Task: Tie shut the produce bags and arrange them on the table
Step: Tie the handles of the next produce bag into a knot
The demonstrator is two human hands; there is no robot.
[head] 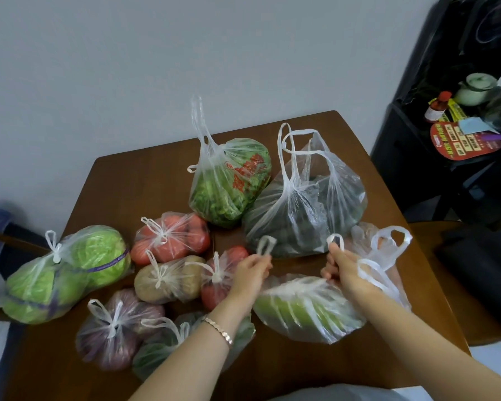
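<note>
**Handles drawn apart before knotting a bag of pale green vegetable**

Well to the left of the fingers, the cabbage bag (67, 273), the purple onion bag (116, 328), the potato bag (168, 279) and the far tomato bag (171, 237) lay knotted and close together on the wooden table (145, 180). They were probably grouped there as finished work, clear of the tying space. A leafy greens bag (162, 342) lay partly under the left forearm; whether it was knotted could not be told. The near tomato bag (223, 273), also knotted, lay just beside the left hand.

The left hand (250, 273) pinched the left handle loop (266, 244) between thumb and curled fingers, with the loop standing up above the fingertips. The right hand (344, 270) had its fingers curled round the right handle loop (336, 241).

Between and below the two sets of fingers, the pale green vegetable bag (307, 311) rested on its side on the table. Its film was pleated taut towards each hand. The hands were held apart, probably to gather the mouth closed and free enough handle for crossing. No knot had been made yet.

Beyond the fingers stood the lettuce bag (229, 180) and the dark greens bag (304, 206), their handles upright and untied. Just right of the right fingers sat a loose-handled bag (382, 256). One handle trailed beside the wrist, and its contents were unclear.
</note>
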